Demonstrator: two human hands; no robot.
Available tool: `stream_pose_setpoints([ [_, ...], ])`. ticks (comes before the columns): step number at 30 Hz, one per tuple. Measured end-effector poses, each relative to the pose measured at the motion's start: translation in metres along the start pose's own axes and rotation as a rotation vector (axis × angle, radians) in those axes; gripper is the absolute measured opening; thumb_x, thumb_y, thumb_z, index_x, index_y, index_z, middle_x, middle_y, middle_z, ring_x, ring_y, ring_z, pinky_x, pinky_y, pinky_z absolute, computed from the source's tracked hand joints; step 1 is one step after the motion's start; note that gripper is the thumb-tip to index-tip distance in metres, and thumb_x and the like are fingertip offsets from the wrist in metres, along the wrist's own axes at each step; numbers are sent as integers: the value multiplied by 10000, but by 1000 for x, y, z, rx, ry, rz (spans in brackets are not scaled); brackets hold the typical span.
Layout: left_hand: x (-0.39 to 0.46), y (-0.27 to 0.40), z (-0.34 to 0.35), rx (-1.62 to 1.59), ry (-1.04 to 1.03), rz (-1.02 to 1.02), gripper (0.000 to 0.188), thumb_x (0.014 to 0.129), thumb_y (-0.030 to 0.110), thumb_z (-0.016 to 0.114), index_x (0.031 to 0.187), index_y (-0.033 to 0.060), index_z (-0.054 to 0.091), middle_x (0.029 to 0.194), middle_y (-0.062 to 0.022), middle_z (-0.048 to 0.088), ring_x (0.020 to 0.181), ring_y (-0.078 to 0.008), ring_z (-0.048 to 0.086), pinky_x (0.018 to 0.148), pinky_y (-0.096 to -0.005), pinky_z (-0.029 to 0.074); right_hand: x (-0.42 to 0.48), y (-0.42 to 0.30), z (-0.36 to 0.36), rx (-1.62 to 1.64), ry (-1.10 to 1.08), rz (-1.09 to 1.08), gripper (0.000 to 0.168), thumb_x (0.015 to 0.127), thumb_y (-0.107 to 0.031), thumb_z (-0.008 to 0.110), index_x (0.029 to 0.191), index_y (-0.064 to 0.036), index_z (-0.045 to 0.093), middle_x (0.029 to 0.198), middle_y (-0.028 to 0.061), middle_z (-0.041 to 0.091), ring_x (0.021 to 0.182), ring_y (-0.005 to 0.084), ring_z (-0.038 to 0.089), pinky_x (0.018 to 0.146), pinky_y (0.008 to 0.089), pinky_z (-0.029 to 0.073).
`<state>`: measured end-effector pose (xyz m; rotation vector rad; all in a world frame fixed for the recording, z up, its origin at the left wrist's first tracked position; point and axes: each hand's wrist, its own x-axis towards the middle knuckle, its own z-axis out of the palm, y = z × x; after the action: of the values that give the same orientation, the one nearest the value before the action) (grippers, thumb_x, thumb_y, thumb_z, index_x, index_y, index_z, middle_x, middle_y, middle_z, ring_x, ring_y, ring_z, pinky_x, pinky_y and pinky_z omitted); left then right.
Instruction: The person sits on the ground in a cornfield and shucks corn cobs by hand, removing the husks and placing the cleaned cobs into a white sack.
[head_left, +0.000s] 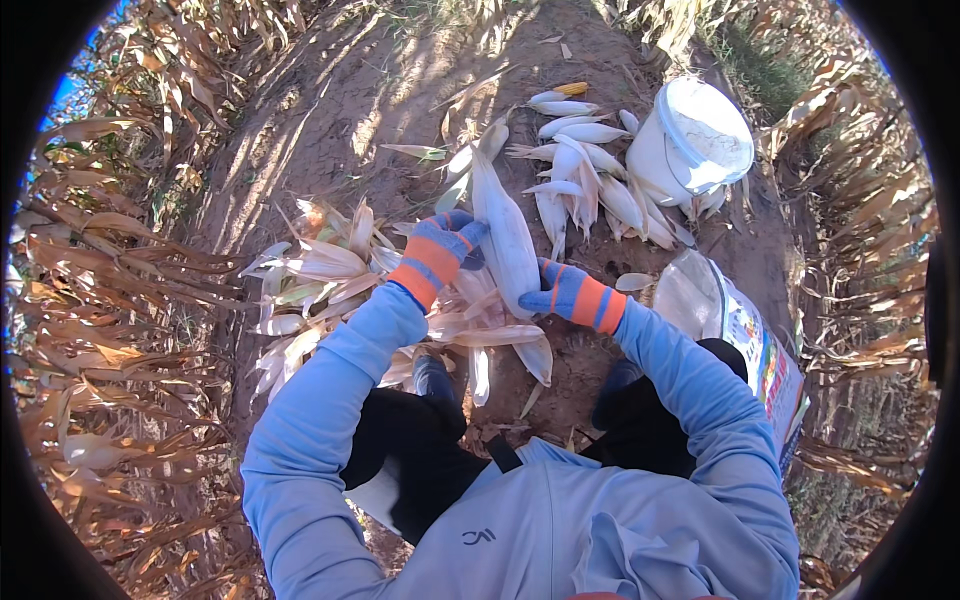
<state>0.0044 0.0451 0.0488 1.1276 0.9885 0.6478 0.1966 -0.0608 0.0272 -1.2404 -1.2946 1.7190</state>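
Note:
An ear of corn in its pale husk is held in front of me, its thin end pointing away. My left hand, in a blue and orange knit glove, grips its left side near the middle. Gloved the same way, my right hand holds the thick lower end. The husk covers the ear, so no kernels show on it. Below and to the left lies a heap of loose dry husks, partly hidden by my left forearm.
Several husked-over ears lie on the bare soil ahead, one showing yellow kernels. A white bucket with a wire handle stands at their right. Beside my right knee is an open printed sack. Dry corn stalks line both sides.

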Motion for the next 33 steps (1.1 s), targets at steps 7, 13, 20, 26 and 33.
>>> stream_pose_setpoints([
  [7,8,-8,-2,-76,5,46,198,790,151,634,902,0,574,801,-80,611,679,-155,612,596,-280,528,15,15,-5,-24,98,51,577,749,-165,681,1220,14,399,1062,70,560,926,102,522,831,255,433],
  [13,4,-6,2,-292,-162,34,225,812,126,601,987,-5,546,908,-99,602,819,-190,611,713,-312,534,20,19,-9,2,162,-94,466,757,-183,662,1160,-20,495,1035,88,597,926,137,562,817,290,457],
  [20,0,2,1,-347,-175,-96,295,825,88,563,1094,-6,483,984,-121,588,854,-246,617,699,-372,550,19,11,-11,81,16,-35,578,745,-147,675,1231,-6,398,1076,63,561,958,101,515,856,266,427],
  [26,-1,-1,4,-151,-250,-157,309,803,125,592,1075,3,511,917,-111,609,806,-224,626,658,-328,539,17,7,-7,-40,8,-28,572,751,-147,658,1238,-2,395,1071,60,562,956,94,510,860,254,416],
  [33,21,-33,0,122,-172,-33,304,785,157,615,1042,12,542,876,-98,622,780,-200,627,634,-299,518,14,-9,3,-64,46,-21,558,757,-198,654,1226,-9,416,1069,98,583,965,139,547,873,289,420],
])
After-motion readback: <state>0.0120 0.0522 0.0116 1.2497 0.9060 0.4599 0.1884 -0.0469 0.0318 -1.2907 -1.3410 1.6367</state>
